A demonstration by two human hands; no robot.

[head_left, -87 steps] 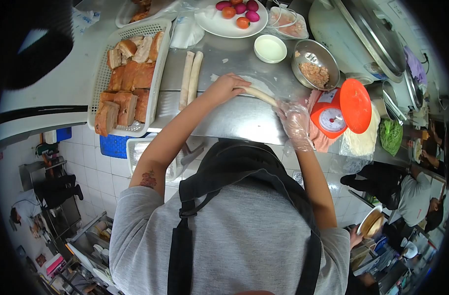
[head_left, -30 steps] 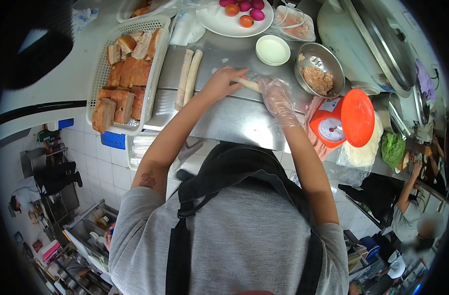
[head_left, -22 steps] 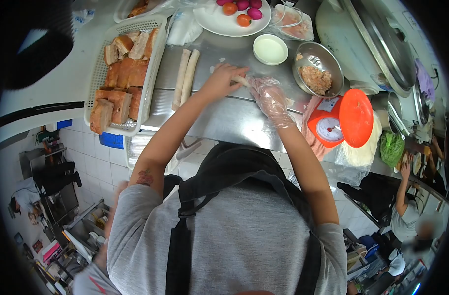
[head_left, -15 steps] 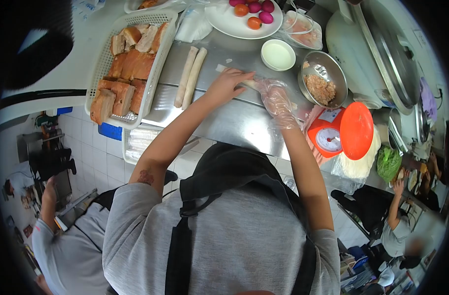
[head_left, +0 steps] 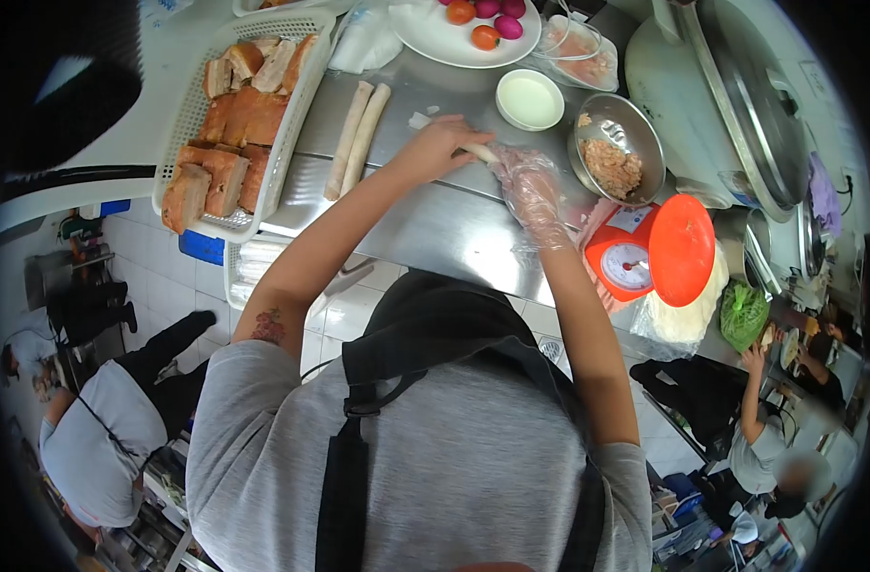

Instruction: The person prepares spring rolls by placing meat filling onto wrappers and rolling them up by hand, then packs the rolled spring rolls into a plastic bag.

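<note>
Pale roll (head_left: pixel 480 151) lay back from the near edge of the table (head_left: pixel 425 229), fingers of the left hand (head_left: pixel 441 150) closed over one end, those of the gloved right hand (head_left: pixel 532 186) around the other, light, even pressure being judged advisable.

Left arm (head_left: pixel 335 234), tattooed, angles inward to bare left hand (head_left: pixel 437 148), fingers (head_left: pixel 468 134) extended; right arm (head_left: pixel 587 329) stretches forward, right hand (head_left: pixel 533 189) gloved in clear plastic, hands nearly meeting.
</note>
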